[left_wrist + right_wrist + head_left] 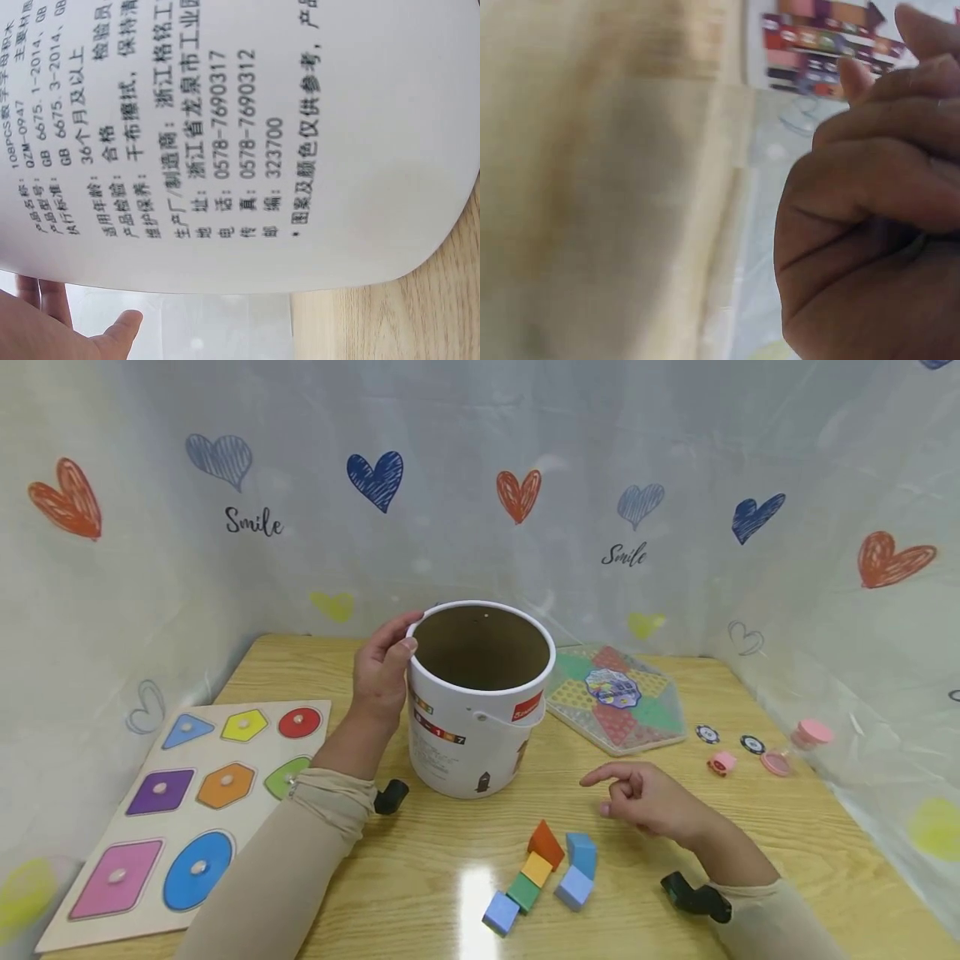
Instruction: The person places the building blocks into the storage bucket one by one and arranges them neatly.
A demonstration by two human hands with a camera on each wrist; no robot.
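Observation:
A white bucket [472, 735] with a brown inside stands upright on the wooden table [420, 893], and I see nothing in it. My left hand [382, 672] grips its left rim, thumb hooked over the edge. The left wrist view is filled by the bucket's printed label [225, 150], with my left hand [67, 334] at the bottom. My right hand [648, 802] hovers low to the bucket's right, index finger out, other fingers loosely curled, holding nothing. The right wrist view shows the right hand [877, 225] close up and blurred. Several coloured wooden blocks [543, 868] lie just in front of it.
A shape puzzle board [172, 810] with coloured pegged pieces lies at the left. A hexagonal patterned board [618, 697] sits behind the bucket on the right. Small round chips [707, 733] and pink pieces [812, 732] lie near the right edge. A heart-printed curtain [675, 460] surrounds the table.

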